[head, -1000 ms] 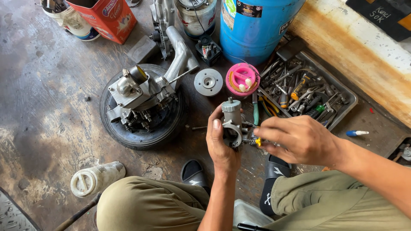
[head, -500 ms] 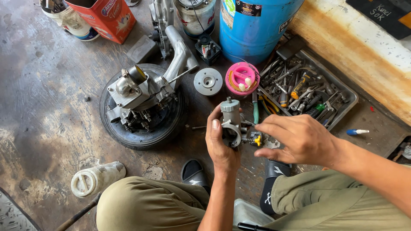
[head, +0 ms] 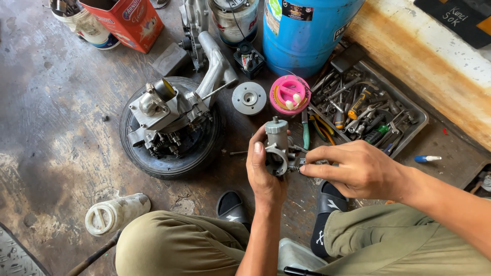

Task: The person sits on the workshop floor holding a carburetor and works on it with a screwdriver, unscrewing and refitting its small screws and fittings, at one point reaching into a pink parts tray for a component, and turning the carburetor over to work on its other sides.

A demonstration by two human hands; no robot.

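Carburetor (head: 279,148), grey cast metal, held upright over the floor between the knees: the left hand (head: 265,174) wraps its body from the near side, thumb laid up its face, apparently to steady it, while the right hand (head: 358,168) comes in from the right, fingertips pinched narrowly on a small spring-and-screw fitting at its lower right side. The carburetor thus sits inside the left grip, just left of the right fingertips. Nearer the body: black sandals (head: 232,207), a white plastic jar (head: 115,214) lying on its side. Beyond: engine block (head: 169,110) cradled on a small tyre (head: 153,158), likely so it sits steady; round metal cover (head: 249,98); pink lid (head: 290,94); tool tray (head: 417,120); blue drum (head: 307,30).
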